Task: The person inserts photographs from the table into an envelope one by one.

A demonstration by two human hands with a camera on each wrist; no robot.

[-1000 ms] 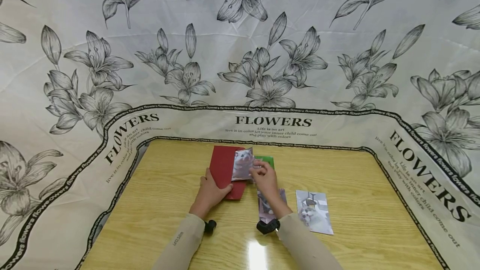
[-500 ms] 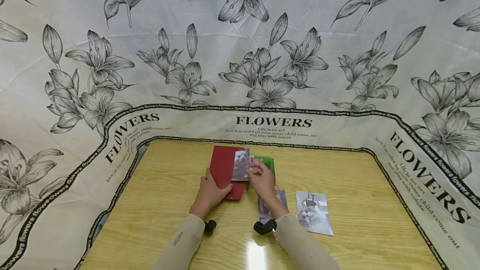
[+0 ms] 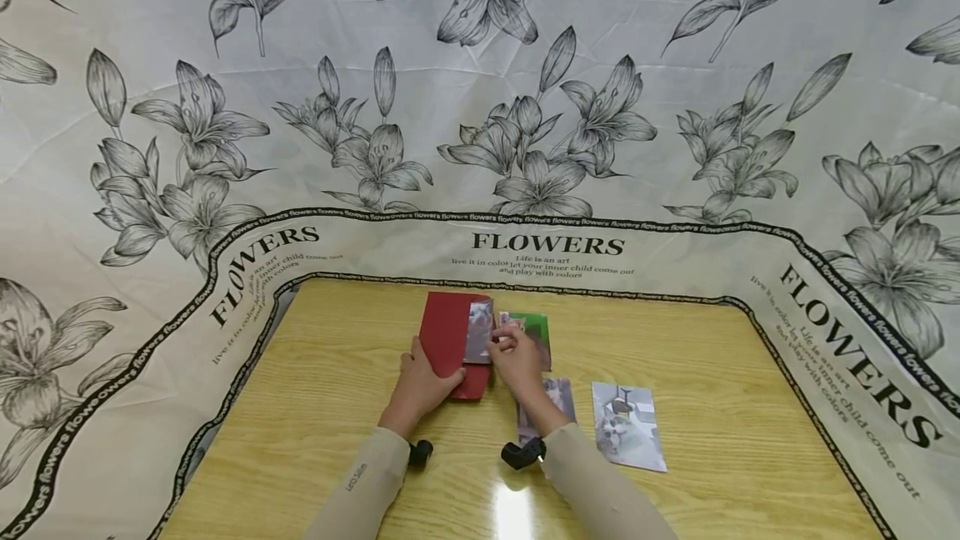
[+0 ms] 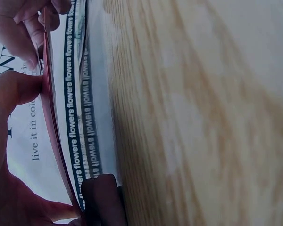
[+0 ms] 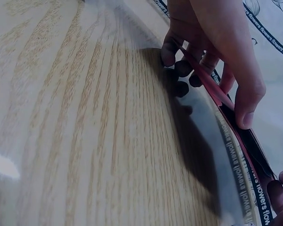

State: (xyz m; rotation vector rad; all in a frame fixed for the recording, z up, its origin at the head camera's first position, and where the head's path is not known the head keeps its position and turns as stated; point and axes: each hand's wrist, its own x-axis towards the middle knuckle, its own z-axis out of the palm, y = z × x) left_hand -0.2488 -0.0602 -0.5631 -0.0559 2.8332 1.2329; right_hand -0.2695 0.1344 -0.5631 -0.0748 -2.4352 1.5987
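My left hand (image 3: 422, 386) holds a red paper envelope (image 3: 442, 332), thumb on the near face and fingers behind. In the left wrist view the envelope (image 4: 51, 101) appears edge-on as a thin red strip. A photo print (image 3: 478, 330) of a pale furry animal sits partly inside the envelope's right-hand opening. My right hand (image 3: 519, 361) pinches that photo's right edge between thumb and fingers. In the right wrist view the envelope (image 5: 212, 84) gapes along its opening, with a dark inside, and my right fingertips (image 5: 278, 190) show at the lower right corner.
Behind the right hand lies a green-edged photo (image 3: 538, 332). Another photo (image 3: 558, 397) lies partly under the right wrist, and a third photo (image 3: 628, 427) lies further right. The wooden table (image 3: 720, 373) is bordered by a flower-printed cloth (image 3: 547, 252).
The right hand has moved left, sliding the photo deeper into the red envelope, so less of it shows. The left hand and envelope have stayed in place. More of the green-edged photo is uncovered.
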